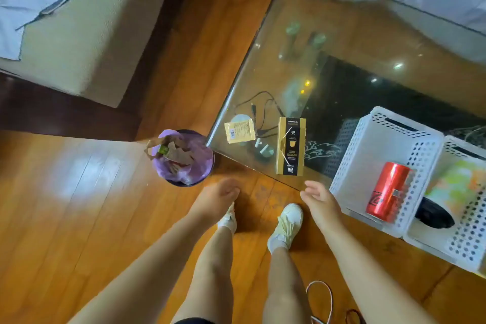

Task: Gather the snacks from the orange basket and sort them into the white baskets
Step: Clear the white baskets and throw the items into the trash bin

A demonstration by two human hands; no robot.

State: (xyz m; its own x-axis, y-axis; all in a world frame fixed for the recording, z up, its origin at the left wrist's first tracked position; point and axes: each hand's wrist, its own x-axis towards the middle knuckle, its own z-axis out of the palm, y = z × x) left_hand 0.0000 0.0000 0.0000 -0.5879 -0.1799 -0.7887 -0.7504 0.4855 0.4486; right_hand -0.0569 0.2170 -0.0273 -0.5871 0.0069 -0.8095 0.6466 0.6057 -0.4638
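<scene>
- Over a wooden floor (79,192), beside the near corner of a glass table (342,34), two bare arms are held out forward and down.
- Left hand (218,198): seen from the back, blurred; nothing is seen in it. Fingers are curled loosely downward; whether they are pressed together cannot be told.
- Right hand (319,200): held just off the table's near edge, empty, fingers (311,187) slightly spread and extended toward the glass.
- Gold and black capsule box (290,146): laid flat on the glass near the edge, just ahead of the right hand, not touched.
- Small yellow packet (239,129): laid flat on the glass at the corner, left of the box and apart from it.
- Black cable (259,110): looped on or under the glass behind the packet; which one cannot be told.
- White basket (378,155): perforated walls, set on the table's near right side; a red can (386,192) is laid on its side inside it, against the right wall.
- Second white basket (468,239): touching the first on its right, partly cut off by the frame; a pale green and yellow packet (460,184) and a dark object (434,214) are held in it.
- Orange basket: not seen in view.
- Purple-lined bin (185,158): stood on the floor at the table's corner, filled with brown paper scraps.
- Pale shoes (288,223) are seen on the floor between the arms.
</scene>
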